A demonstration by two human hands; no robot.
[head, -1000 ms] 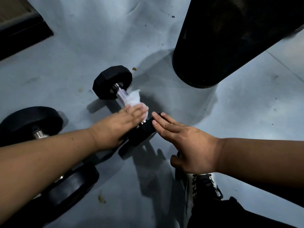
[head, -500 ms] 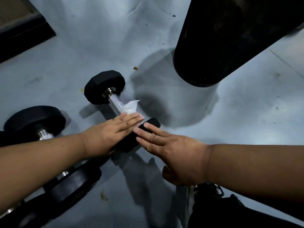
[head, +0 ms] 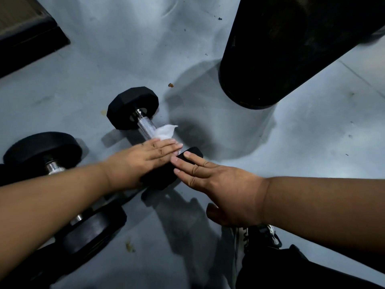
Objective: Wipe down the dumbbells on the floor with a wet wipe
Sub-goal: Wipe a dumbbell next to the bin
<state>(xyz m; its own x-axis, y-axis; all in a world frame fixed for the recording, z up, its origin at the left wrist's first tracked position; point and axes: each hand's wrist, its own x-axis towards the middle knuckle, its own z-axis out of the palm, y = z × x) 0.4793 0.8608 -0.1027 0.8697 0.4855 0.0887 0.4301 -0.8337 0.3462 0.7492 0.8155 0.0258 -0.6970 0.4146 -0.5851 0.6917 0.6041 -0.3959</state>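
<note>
Left hand (head: 143,158) lay flat, fingers together, pressing wet wipe (head: 165,132) onto dumbbell (head: 145,130) handle, hiding most of it, right hand (head: 218,182) spread on near head, larger dumbbell (head: 43,149) half hidden under forearm.

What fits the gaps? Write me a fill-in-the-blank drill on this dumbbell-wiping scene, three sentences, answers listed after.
1. The left hand presses a white ____ onto the small dumbbell's metal handle.
2. The right hand's straight fingers rest on that dumbbell's near ____ head.
3. The dumbbells lie on a grey ____, near a large black cylinder.

Missing words: wipe; black; floor
</note>
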